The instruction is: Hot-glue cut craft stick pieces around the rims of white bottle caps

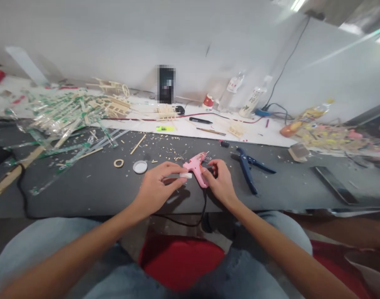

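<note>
Between the thumb and fingers of my left hand [159, 182] is a small white round cap [186, 175], held edge-on a little above the dark mat. Just right of it is a pink hot glue gun [196, 168], its nozzle pointing away and to the right. My right hand [221, 180] is closed at the gun's handle, thumb by the orange trigger and fingers curled; the fingers' far side is partly hidden. From the handle's base a black cord hangs over the table edge. Left of my left hand lie a white round lid [140, 167] and a wooden ring [118, 163].
Blue-handled cutters [247, 166] lie to the right, with a dark flat bar [334, 185] beyond. Wrapped wooden sticks [65, 116] are heaped at left. Small stick models [117, 106], a black pen [200, 120] and bottles [254, 99] line the back. Wood scraps dot the mat.
</note>
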Action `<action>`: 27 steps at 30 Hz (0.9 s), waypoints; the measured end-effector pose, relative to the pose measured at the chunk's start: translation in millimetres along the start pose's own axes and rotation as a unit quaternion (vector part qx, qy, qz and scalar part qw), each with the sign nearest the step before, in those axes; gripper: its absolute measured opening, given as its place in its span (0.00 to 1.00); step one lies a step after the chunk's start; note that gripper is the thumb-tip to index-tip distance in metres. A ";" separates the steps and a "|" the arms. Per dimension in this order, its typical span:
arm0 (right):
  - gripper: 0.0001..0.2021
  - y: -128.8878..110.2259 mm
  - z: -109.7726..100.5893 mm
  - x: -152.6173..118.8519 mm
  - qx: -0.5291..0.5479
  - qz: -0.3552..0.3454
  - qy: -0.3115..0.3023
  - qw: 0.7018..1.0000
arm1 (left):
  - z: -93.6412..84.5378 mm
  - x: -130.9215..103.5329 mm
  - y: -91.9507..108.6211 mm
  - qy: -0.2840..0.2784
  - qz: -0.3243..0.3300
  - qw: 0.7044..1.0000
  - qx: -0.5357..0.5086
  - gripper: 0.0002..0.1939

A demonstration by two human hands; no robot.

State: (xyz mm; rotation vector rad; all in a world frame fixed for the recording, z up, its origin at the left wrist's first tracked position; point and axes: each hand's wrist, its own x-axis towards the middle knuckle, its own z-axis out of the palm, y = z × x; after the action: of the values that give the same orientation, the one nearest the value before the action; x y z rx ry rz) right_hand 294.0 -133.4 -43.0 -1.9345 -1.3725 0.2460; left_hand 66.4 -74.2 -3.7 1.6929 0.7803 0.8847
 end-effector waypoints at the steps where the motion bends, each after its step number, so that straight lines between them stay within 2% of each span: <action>1: 0.18 -2.2 0.1 -0.2 -0.007 -0.003 -0.005 1.000 | 1.4 0.5 -2.7 -0.009 0.002 1.000 0.007 0.08; 5: 0.20 -12.0 4.9 -1.6 -0.056 -0.013 -0.027 0.998 | 3.8 -3.3 -13.0 -0.006 -0.019 0.999 0.030 0.07; 9: 0.12 -17.7 6.1 -3.4 -0.086 -0.025 -0.050 0.995 | 3.1 -10.1 -19.4 0.021 -0.073 0.997 0.016 0.09; 11: 0.11 -15.5 -0.3 -4.7 -0.074 -0.032 -0.054 0.995 | 1.9 -12.3 -19.7 0.032 -0.105 0.994 -0.004 0.10; 13: 0.14 -10.4 -11.5 -7.7 -0.046 -0.043 -0.054 0.997 | 0.4 -13.7 -19.1 0.032 -0.135 0.990 -0.032 0.10; 15: 0.17 -4.7 -24.5 -12.7 0.045 -0.041 -0.080 0.995 | -1.5 -14.9 -18.9 0.026 -0.160 0.984 -0.070 0.11; 17: 0.16 -1.6 -34.9 -19.4 0.221 -0.016 -0.131 0.966 | -3.4 -16.1 -20.0 0.024 -0.178 0.978 -0.108 0.12; 19: 0.17 -2.4 -40.0 -27.0 0.372 0.026 -0.170 0.912 | -5.3 -17.3 -22.0 0.027 -0.189 0.972 -0.140 0.12; 20: 0.18 -3.8 -40.3 -30.9 0.412 0.052 -0.182 0.891 | -6.3 -17.9 -23.0 0.030 -0.193 0.969 -0.153 0.11; 23: 0.22 -7.1 -35.0 -43.0 0.445 0.149 -0.206 0.859 | -8.9 -18.6 -25.5 0.038 -0.200 0.962 -0.182 0.09; 27: 0.22 -3.1 -26.3 -53.8 0.412 0.261 -0.196 0.851 | -9.6 -18.0 -27.3 0.038 -0.220 0.953 -0.204 0.09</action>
State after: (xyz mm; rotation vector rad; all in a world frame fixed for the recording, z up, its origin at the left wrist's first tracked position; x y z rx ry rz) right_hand 283.8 -192.1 -35.8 -1.4774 -0.7060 1.3236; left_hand 46.8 -77.5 -31.3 1.0710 0.9109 0.7362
